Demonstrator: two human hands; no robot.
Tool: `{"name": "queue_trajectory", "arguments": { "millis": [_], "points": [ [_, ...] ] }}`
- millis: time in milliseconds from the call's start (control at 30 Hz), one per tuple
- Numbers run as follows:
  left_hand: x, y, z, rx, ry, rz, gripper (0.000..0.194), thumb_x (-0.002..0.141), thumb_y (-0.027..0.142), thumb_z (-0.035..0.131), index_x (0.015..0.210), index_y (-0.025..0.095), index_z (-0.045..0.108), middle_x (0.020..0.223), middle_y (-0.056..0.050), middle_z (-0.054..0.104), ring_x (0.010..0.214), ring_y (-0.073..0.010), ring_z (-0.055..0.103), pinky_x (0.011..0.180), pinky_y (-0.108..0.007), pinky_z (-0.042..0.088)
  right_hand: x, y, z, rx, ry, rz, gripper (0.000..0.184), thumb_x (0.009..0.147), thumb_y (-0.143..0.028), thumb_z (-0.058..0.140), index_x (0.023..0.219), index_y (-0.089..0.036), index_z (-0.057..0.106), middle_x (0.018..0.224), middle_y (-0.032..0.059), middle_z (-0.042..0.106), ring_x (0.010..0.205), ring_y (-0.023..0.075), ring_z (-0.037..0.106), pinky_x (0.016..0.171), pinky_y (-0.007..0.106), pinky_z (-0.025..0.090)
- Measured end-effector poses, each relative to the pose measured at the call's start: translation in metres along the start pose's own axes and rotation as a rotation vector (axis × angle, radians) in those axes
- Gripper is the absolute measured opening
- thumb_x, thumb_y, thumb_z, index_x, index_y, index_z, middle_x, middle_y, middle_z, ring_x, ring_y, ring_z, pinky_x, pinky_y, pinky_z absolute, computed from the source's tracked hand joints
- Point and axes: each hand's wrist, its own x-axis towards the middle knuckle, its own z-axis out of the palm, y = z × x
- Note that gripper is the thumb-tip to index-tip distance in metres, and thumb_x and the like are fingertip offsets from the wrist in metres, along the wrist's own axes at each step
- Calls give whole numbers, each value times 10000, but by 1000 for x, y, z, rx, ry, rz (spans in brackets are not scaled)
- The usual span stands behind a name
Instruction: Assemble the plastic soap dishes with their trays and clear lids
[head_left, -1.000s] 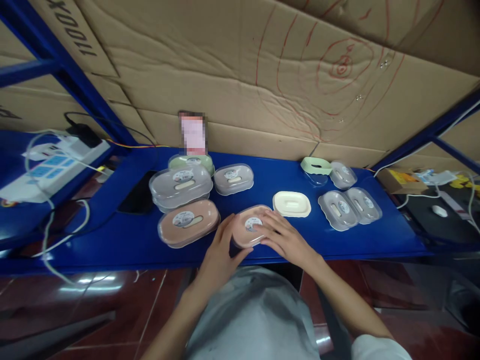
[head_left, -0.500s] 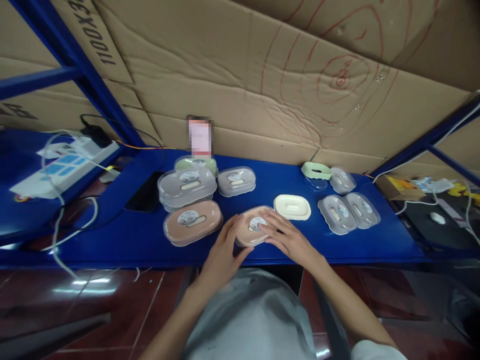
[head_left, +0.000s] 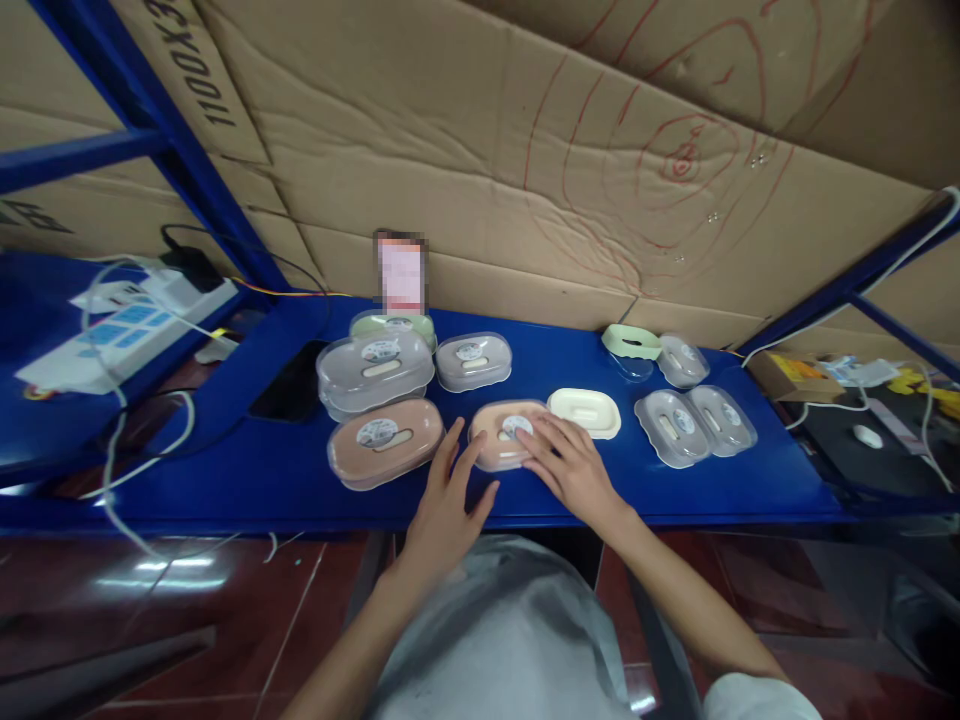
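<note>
A pink soap box point(head_left: 501, 440) with a clear lid and round sticker lies flat on the blue shelf point(head_left: 262, 480) near its front edge. My left hand point(head_left: 448, 505) rests beside its left end, fingers stretched out and touching it. My right hand point(head_left: 570, 465) lies flat with spread fingers on the lid's right half. Neither hand grips it. To the left lies a larger pink lidded box point(head_left: 385, 443). A cream box base point(head_left: 584, 412) without a lid sits just right of the box under my hands.
Behind stand stacked clear-lidded boxes point(head_left: 375, 372), a small grey lidded box point(head_left: 473, 360) and a green one point(head_left: 392, 324). Loose clear lids point(head_left: 694, 424) and a green base point(head_left: 632, 342) lie at the right. A power strip point(head_left: 120, 330) with cables sits left. Cardboard backs the shelf.
The pink box went from tilted between my hands to flat on the shelf, a little farther back. My left hand opened and slid off its end; my right hand flattened on the lid.
</note>
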Motion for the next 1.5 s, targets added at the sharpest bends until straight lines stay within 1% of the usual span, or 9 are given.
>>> {"name": "queue_trajectory", "arguments": {
  "millis": [200, 333, 533, 600, 767, 867, 1067, 1233, 1500],
  "points": [
    [-5, 1, 4, 82, 15, 61, 580, 1060, 290, 581, 1610, 336, 403, 1674, -132, 411, 1520, -327, 492, 1178, -535, 536, 30, 48, 3, -103, 7, 321, 731, 1103, -320, 483, 1741, -223, 139, 1763, 186, 271, 1649, 383, 217, 1285, 720, 229],
    [-5, 1, 2, 121, 14, 106, 562, 1060, 291, 577, 1600, 318, 422, 1609, -119, 507, 1458, -294, 558, 1161, -494, 550, -5, 42, -11, -179, 18, 531, 686, 1088, -472, 518, 1672, -149, 361, 1607, 281, 502, 1522, 472, 446, 1182, 779, 352],
    [0, 8, 0, 297, -171, 347, 537, 1052, 357, 581, 1580, 324, 490, 1673, -80, 485, 1509, -315, 508, 1212, -513, 477, -30, -1, -48, 208, -252, 167, 662, 1132, -434, 441, 1731, -309, 191, 1735, 84, 377, 1606, 250, 365, 1260, 489, 440],
    [1, 7, 0, 324, -196, 381, 462, 1060, 361, 569, 1521, 327, 562, 1665, -59, 502, 1508, -309, 510, 1237, -528, 441, -12, 21, -56, 170, -206, 184, 609, 1140, -389, 401, 1720, -296, 240, 1725, 73, 399, 1608, 233, 360, 1298, 492, 376],
    [0, 7, -2, 282, -206, 342, 350, 1066, 298, 553, 1399, 321, 660, 1603, -50, 565, 1475, -264, 544, 1258, -509, 417, 53, 128, -56, -368, -173, 685, 587, 1037, -182, 438, 1618, -103, 421, 1637, 234, 487, 1565, 371, 398, 1245, 663, 304],
    [-1, 7, -2, 262, -183, 317, 351, 1063, 259, 551, 1389, 326, 661, 1591, -55, 567, 1479, -256, 539, 1259, -510, 421, 78, 155, -53, -418, -213, 735, 492, 974, -133, 486, 1445, -46, 595, 1402, 295, 660, 1377, 440, 560, 1158, 739, 313],
    [0, 6, 0, 235, -131, 302, 381, 1043, 256, 578, 1423, 237, 600, 1483, -100, 657, 1427, -265, 591, 1249, -503, 435, 43, 82, -55, -358, -255, 458, 399, 1055, -153, 443, 1349, -196, 709, 1267, 142, 731, 1208, 303, 634, 1237, 546, 255],
    [2, 10, -5, 176, -182, 320, 249, 993, 218, 597, 1234, 236, 657, 1392, -93, 688, 1363, -265, 623, 1229, -509, 445, 5, 10, -65, -38, -191, 115, 347, 1099, -229, 504, 1396, -250, 683, 1204, 100, 738, 1135, 266, 652, 1072, 450, 459],
    [0, 10, -9, 138, -205, 361, 254, 959, 190, 617, 1203, 241, 669, 1360, -75, 698, 1353, -255, 619, 1242, -515, 438, 56, -13, -18, 2, -222, 74, 313, 1101, -249, 548, 1370, -197, 698, 1253, 110, 757, 1152, 264, 686, 990, 405, 518]
  ]
}}
